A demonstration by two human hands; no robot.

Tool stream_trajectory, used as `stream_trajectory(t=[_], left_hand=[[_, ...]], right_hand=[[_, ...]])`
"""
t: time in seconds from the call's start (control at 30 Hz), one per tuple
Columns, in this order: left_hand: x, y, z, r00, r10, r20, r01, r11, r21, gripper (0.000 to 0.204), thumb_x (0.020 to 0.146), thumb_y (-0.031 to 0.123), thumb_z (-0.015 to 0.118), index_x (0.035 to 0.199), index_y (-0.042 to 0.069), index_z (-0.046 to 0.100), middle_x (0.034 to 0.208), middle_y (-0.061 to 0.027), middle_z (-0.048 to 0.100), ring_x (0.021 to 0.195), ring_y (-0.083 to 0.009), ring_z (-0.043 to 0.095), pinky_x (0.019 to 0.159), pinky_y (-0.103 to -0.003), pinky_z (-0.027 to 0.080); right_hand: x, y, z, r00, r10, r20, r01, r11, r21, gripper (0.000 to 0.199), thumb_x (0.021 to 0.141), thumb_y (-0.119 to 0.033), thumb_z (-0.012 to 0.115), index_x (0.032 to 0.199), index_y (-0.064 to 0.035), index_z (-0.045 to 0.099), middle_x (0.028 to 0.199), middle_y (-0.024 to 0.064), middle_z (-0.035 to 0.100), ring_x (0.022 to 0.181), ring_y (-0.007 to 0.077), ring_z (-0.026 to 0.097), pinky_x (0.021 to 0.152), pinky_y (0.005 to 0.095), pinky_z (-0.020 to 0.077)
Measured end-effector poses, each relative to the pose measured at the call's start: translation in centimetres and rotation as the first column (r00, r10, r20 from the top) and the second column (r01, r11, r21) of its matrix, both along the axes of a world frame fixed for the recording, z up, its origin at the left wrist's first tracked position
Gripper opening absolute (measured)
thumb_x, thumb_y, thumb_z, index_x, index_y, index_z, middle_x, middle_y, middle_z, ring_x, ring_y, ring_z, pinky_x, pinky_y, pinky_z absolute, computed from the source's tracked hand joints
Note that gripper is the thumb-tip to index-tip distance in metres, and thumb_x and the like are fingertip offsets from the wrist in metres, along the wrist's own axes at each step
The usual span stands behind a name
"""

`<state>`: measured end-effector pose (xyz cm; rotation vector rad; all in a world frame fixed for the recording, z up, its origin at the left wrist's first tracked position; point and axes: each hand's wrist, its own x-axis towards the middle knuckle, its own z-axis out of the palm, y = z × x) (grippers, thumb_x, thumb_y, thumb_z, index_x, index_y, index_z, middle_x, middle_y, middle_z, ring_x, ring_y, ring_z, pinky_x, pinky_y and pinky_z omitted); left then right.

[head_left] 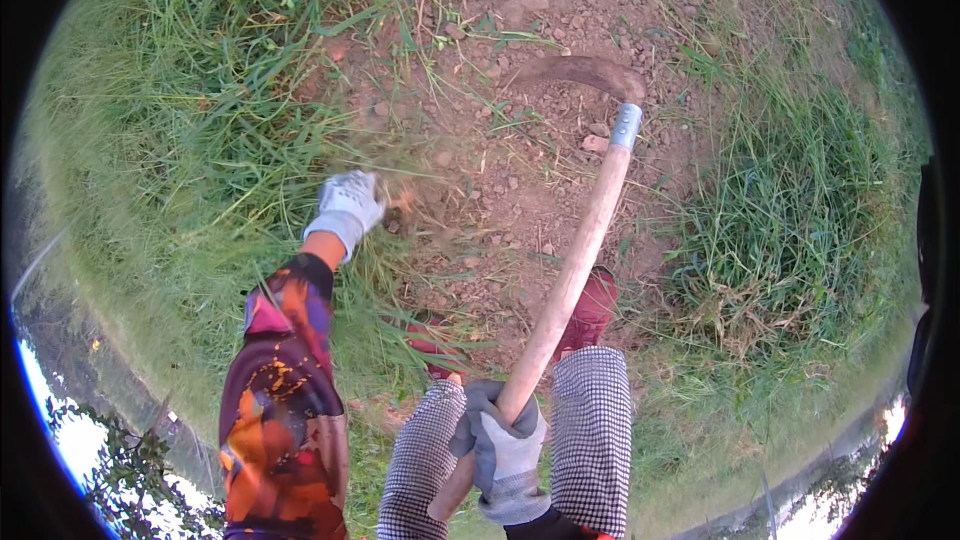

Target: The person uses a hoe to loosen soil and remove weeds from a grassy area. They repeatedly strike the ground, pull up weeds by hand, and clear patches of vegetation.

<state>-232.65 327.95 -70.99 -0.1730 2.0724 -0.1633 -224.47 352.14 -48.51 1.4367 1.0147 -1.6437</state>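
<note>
In a grey-and-white work glove, my right hand [512, 452] is wrapped round the lower part of a long wooden handle in front of my knees. The handle belongs to a sickle [572, 290], joined by a metal collar to a brown curved blade [590, 72] that hooks left over the bare soil. To the left, my gloved left hand [350, 205] is closed on a tuft of grass [405, 168], which is smeared by motion. Its fingertips are partly hidden.
Dense green grass [200, 130] covers the left side. A thick clump of grass [780, 230] stands on the right. Between them lies brown soil [510, 205] with small stones and loose blades. My red shoes [592, 308] stand close to the sickle's handle.
</note>
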Motion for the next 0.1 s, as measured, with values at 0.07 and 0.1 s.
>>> stream_trajectory(t=[0.07,0.1], left_hand=[[1.4,1.0,1.6,0.983,-0.151,0.108,0.139,0.984,0.114,0.039,0.077,0.039,0.049,0.100,0.010,0.061,0.101,-0.0141,0.062,0.095,-0.0245,0.059,0.083,-0.037,0.045],[2.4,0.9,1.5,0.981,-0.110,0.162,0.089,0.987,0.132,0.039,0.076,0.040,0.051,0.100,0.010,0.061,0.103,-0.0153,0.061,0.096,-0.0238,0.059,0.084,-0.036,0.044]], right_hand=[[1.2,0.4,-0.4,0.999,-0.030,-0.029,0.029,0.999,-0.036,0.016,0.076,-0.007,0.057,0.090,0.0008,0.052,0.057,0.0052,0.052,0.041,0.0143,0.049,0.037,0.0244,0.0412],[1.3,0.6,-0.2,0.999,0.035,-0.021,-0.036,0.998,-0.046,0.021,0.078,-0.012,0.060,0.094,-0.0004,0.053,0.057,0.0072,0.054,0.042,0.0170,0.051,0.039,0.0251,0.0431]])
